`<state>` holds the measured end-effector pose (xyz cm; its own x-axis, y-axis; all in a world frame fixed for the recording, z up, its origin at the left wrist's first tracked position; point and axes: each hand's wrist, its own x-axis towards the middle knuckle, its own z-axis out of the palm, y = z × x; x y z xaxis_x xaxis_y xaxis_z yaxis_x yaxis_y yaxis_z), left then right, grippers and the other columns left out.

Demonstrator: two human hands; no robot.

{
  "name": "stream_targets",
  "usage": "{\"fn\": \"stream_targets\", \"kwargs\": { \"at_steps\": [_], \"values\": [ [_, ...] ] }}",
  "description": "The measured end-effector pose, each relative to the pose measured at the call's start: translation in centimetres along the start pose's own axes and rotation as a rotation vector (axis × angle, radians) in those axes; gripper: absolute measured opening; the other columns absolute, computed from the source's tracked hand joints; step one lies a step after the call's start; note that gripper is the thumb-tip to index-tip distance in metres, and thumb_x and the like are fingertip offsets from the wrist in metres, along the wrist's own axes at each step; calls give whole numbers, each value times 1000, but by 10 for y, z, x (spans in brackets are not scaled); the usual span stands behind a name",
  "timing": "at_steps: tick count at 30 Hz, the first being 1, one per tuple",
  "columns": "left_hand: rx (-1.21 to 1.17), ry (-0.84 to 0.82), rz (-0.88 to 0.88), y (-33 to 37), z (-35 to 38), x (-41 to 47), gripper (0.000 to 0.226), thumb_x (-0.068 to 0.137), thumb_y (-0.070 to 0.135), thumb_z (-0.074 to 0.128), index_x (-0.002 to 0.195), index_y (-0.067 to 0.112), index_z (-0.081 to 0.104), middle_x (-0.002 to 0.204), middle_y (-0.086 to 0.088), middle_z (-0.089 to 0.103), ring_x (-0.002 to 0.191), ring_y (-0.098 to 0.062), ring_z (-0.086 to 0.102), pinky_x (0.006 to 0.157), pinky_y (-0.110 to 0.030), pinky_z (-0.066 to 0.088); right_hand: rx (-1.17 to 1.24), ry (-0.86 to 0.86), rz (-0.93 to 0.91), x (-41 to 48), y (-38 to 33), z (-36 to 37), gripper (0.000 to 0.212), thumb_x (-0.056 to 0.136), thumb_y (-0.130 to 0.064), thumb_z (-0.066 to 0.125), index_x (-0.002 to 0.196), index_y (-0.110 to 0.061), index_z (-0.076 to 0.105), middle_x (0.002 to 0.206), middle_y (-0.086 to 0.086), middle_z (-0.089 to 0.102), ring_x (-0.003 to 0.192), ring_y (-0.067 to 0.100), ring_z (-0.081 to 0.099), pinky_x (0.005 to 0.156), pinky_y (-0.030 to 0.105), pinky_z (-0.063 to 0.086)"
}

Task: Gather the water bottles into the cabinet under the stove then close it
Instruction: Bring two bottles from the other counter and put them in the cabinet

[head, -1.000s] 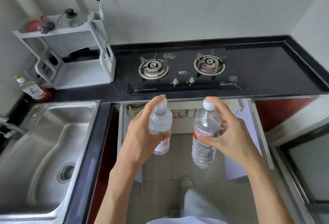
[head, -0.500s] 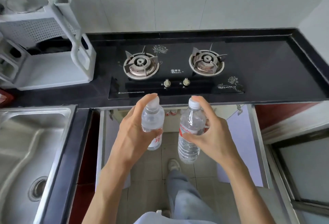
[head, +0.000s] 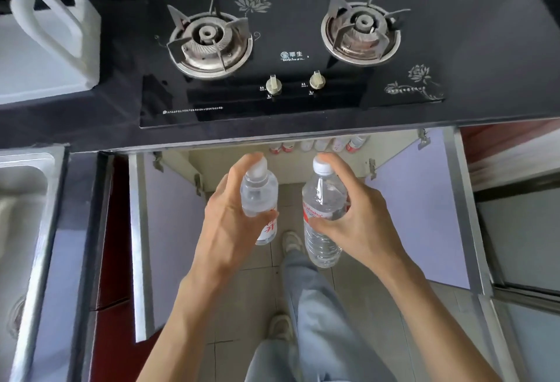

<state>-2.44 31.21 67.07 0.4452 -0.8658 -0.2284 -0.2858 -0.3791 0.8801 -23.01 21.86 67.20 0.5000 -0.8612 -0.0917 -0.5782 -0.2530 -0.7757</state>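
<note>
My left hand [head: 230,227] grips a small clear water bottle [head: 260,196] with a red label, held upright. My right hand [head: 360,227] grips a taller clear water bottle [head: 322,199] with a white cap and red label. Both bottles hang in front of the open cabinet [head: 291,160] under the black two-burner stove [head: 288,57]. Several more bottles [head: 318,145] stand in a row inside the cabinet, mostly hidden by the counter edge. The left cabinet door [head: 169,239] and the right cabinet door [head: 424,215] are swung wide open.
A steel sink [head: 27,245] lies at the left. A white dish rack [head: 51,48] sits on the black counter [head: 500,48] at the upper left. Below are the tiled floor [head: 251,306], my legs and shoes. A glass door frame [head: 521,230] is at the right.
The view has tilted down and moved closer to the stove and cabinet. Both hands still hold their bottles, now lower in front of the cabinet opening.
</note>
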Motion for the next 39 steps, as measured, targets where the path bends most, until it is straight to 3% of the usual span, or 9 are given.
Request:
{"fn": "stream_targets", "kwargs": {
  "at_steps": [6, 9, 18, 24, 28, 32, 34, 36, 39],
  "values": [
    [-55, -4, -46, -81, 31, 22, 97, 90, 2, 83, 126, 82, 42, 130, 12, 63, 103, -5, 68, 89, -37, 60, -28, -67, 56, 13, 65, 53, 90, 77, -13, 90, 144, -54, 47, 85, -14, 63, 70, 12, 57, 64, 22, 50],
    [-53, -2, -75, -120, 45, 37, 96, 91, 2, 81, 128, 82, 42, 130, 13, 62, 108, -12, 68, 91, -41, 62, -48, -89, 79, 23, 97, 81, 90, 75, -10, 88, 142, -54, 47, 82, -13, 61, 67, 12, 55, 63, 21, 47],
    [-50, 7, -64, -241, 92, 93, 95, 91, 5, 81, 129, 82, 41, 126, 10, 62, 113, -21, 66, 95, -50, 62, -50, -107, 34, 68, 188, 180, 92, 75, -9, 87, 145, -53, 47, 81, -12, 62, 71, 14, 59, 63, 22, 50],
    [8, 29, 12, -313, 129, 138, 94, 89, 4, 86, 135, 72, 40, 126, 5, 63, 104, -13, 66, 81, -31, 60, -10, -22, 1, 101, 243, 241, 93, 73, -8, 87, 147, -47, 48, 90, -13, 66, 74, 20, 61, 70, 33, 57],
    [22, 57, 49, -358, 152, 173, 94, 85, 6, 90, 132, 69, 40, 130, 9, 65, 106, -20, 68, 89, -44, 64, 9, 4, -13, 127, 288, 275, 92, 76, -12, 88, 147, -52, 44, 101, -5, 69, 91, 24, 71, 74, 39, 59],
    [-6, 140, 99, -411, 176, 208, 104, 81, 7, 95, 132, 77, 37, 129, 18, 67, 112, -18, 71, 97, -48, 63, 5, 88, -86, 156, 337, 309, 93, 73, -5, 89, 145, -47, 49, 87, -16, 63, 74, 18, 59, 69, 33, 58],
    [-14, 179, 126, -436, 188, 226, 101, 80, 5, 96, 134, 71, 41, 133, 24, 65, 117, -16, 70, 100, -49, 62, -1, 112, -116, 170, 361, 328, 93, 72, -7, 91, 145, -48, 50, 86, -22, 61, 73, 11, 57, 69, 28, 56],
    [-7, 227, 179, -462, 197, 247, 102, 76, 3, 98, 141, 60, 44, 139, 30, 60, 125, -15, 67, 104, -49, 60, -43, 108, -143, 185, 383, 347, 96, 74, -13, 93, 146, -55, 45, 90, -20, 64, 74, 10, 57, 73, 36, 59],
    [-70, 289, 239, -501, 204, 282, 107, 71, -6, 96, 144, 56, 47, 142, 20, 65, 127, -16, 69, 106, -51, 60, -104, 121, -206, 209, 412, 377, 106, 72, -16, 96, 148, -61, 38, 104, -12, 72, 84, 16, 63, 81, 38, 59]
  ]
}}
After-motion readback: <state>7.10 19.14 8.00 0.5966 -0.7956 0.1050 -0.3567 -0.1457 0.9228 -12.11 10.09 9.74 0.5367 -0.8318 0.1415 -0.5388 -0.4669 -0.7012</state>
